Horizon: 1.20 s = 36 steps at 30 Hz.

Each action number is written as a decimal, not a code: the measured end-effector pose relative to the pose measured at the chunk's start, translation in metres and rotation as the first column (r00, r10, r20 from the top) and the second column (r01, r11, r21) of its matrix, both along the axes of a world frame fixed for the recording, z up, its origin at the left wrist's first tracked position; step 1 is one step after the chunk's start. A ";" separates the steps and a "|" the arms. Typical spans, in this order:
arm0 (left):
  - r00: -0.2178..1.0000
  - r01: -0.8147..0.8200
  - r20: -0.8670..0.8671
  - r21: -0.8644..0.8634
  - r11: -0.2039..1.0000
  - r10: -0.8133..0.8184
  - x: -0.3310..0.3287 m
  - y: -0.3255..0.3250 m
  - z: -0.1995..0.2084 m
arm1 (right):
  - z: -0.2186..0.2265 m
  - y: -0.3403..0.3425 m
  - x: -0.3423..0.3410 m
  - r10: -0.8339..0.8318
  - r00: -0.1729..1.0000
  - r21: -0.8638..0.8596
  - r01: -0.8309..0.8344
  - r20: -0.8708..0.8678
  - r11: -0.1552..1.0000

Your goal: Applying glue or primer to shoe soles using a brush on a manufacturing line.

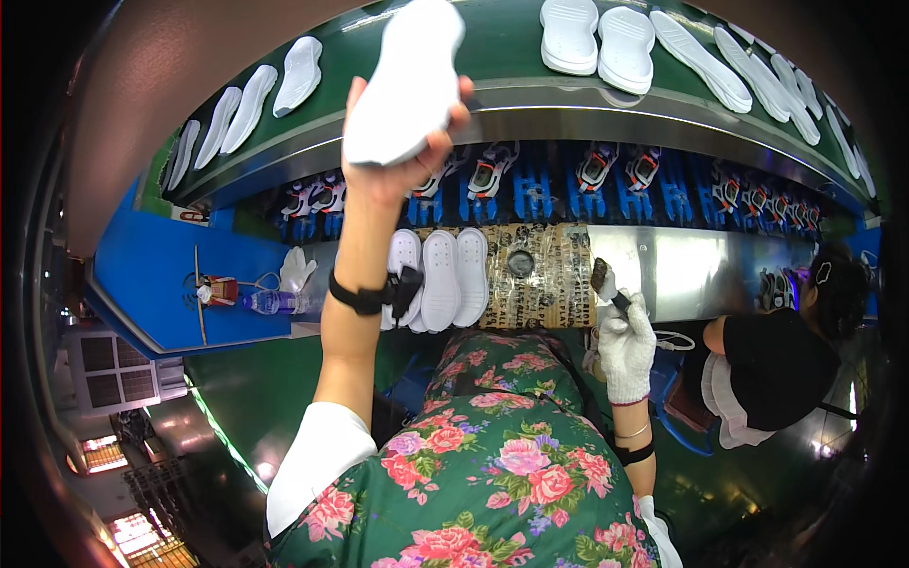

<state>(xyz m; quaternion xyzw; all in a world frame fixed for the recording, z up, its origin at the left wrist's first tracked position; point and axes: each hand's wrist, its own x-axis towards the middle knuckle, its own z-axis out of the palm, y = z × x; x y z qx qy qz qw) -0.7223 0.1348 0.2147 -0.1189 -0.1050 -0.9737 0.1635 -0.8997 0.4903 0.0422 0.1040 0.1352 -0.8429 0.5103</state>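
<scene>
My bare left hand (pixel 402 156) is raised over the near edge of the green conveyor belt (pixel 502 57), gripping a white shoe sole (pixel 409 80) along its sides. In my gloved right hand (pixel 627 346) is a brush (pixel 606 279) with dark bristles, its tip pointing up over the metal table at my right. Three white soles (pixel 440 282) stand side by side on the table by my left forearm, which partly covers one of them. Beside them is a patterned, taped-over patch (pixel 530 284) of table with a small round dark piece (pixel 521 263) on it.
More white soles (pixel 625 47) lie along the belt on both sides. Shoe uppers (pixel 488 175) sit on blue racks beneath it. At the left are a blue surface (pixel 180 284), a plastic bottle (pixel 268 302) and a white glove (pixel 296 270). Another person (pixel 776 350) sits at the right.
</scene>
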 end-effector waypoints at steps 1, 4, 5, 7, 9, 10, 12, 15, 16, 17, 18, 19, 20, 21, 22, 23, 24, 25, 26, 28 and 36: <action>0.998 -0.066 0.007 0.062 0.996 0.065 0.002 -0.015 -0.001 | 0.000 -0.001 0.000 0.013 1.000 0.044 -0.014 0.027 0.999; 0.910 -0.409 0.203 0.305 0.860 0.361 -0.001 -0.050 -0.003 | -0.007 -0.003 0.000 0.008 1.000 0.089 -0.008 -0.009 0.996; 0.895 -0.445 0.197 0.334 0.831 0.400 0.009 -0.047 -0.009 | -0.008 -0.001 0.001 0.028 0.998 0.129 -0.022 -0.047 0.991; 0.897 -0.442 0.216 0.386 0.810 0.386 0.014 -0.026 -0.007 | -0.007 -0.001 0.000 0.024 0.997 0.165 -0.011 -0.077 0.986; 0.859 -0.502 0.257 0.252 0.827 0.443 0.022 -0.015 -0.014 | -0.009 0.000 0.000 0.016 0.998 0.168 -0.005 -0.068 0.986; 0.861 -0.499 0.252 0.249 0.830 0.442 0.024 -0.018 -0.018 | -0.010 0.002 0.001 0.016 0.998 0.175 -0.006 -0.056 0.985; 0.462 -0.741 0.383 -0.329 0.586 0.800 0.025 -0.032 -0.028 | -0.009 0.004 0.002 -0.005 0.998 0.162 0.015 -0.060 0.987; 0.340 -0.713 0.414 -0.472 0.518 0.845 0.027 -0.068 -0.025 | -0.008 0.001 0.003 0.019 0.989 0.221 0.014 -0.147 0.975; 0.340 -0.684 0.429 -0.498 0.533 0.837 0.022 -0.072 -0.022 | -0.014 0.004 0.001 0.061 0.984 0.175 -0.032 -0.167 0.984; 0.294 -0.692 0.441 -0.513 0.507 0.848 0.014 -0.073 -0.023 | -0.021 0.005 0.002 0.058 0.985 0.163 -0.032 -0.161 0.986; 0.310 -0.683 0.442 -0.513 0.521 0.842 0.000 -0.066 -0.026 | -0.027 0.003 0.001 0.055 0.986 0.151 -0.031 -0.155 0.988; 0.373 -0.599 0.389 -0.592 0.539 0.842 -0.012 -0.053 -0.024 | -0.018 0.004 0.002 0.035 0.987 0.159 -0.010 -0.158 0.987; 0.437 -0.512 0.339 -0.668 0.540 0.833 -0.030 -0.041 -0.022 | -0.010 0.005 0.002 0.012 0.983 0.158 0.017 -0.183 0.987; 0.439 -0.401 0.272 -0.793 0.458 0.856 -0.060 -0.027 -0.017 | -0.005 0.006 0.000 -0.004 0.986 0.175 0.033 -0.167 0.984; 0.439 -0.252 0.312 -0.858 0.448 0.843 -0.087 -0.013 -0.011 | -0.005 0.007 -0.002 -0.018 0.989 0.194 0.046 -0.144 0.980; 0.364 -0.131 0.233 -0.946 0.297 0.902 -0.118 0.002 -0.006 | -0.008 0.009 -0.004 -0.028 0.991 0.202 0.054 -0.130 0.978; 0.289 0.119 -0.190 -0.965 -0.232 0.938 -0.134 -0.013 -0.014 | -0.004 0.007 -0.003 -0.021 0.988 0.219 0.055 -0.152 0.974; 0.279 0.290 -0.275 -0.889 -0.354 0.920 -0.150 -0.017 -0.018 | -0.005 0.008 -0.002 -0.012 0.988 0.211 0.044 -0.154 0.977; 0.282 0.446 -0.362 -0.770 -0.455 0.888 -0.163 -0.018 -0.022 | -0.006 0.009 -0.003 -0.004 0.987 0.202 0.036 -0.159 0.979; 0.315 0.449 -0.338 -0.770 -0.453 0.887 -0.194 -0.001 -0.021 | -0.007 0.018 -0.001 -0.029 0.981 0.276 0.083 -0.194 0.958; 0.348 0.345 -0.528 -0.696 -0.629 0.775 -0.319 0.028 -0.052 | -0.019 0.053 0.004 -0.170 0.964 0.285 0.225 -0.205 0.932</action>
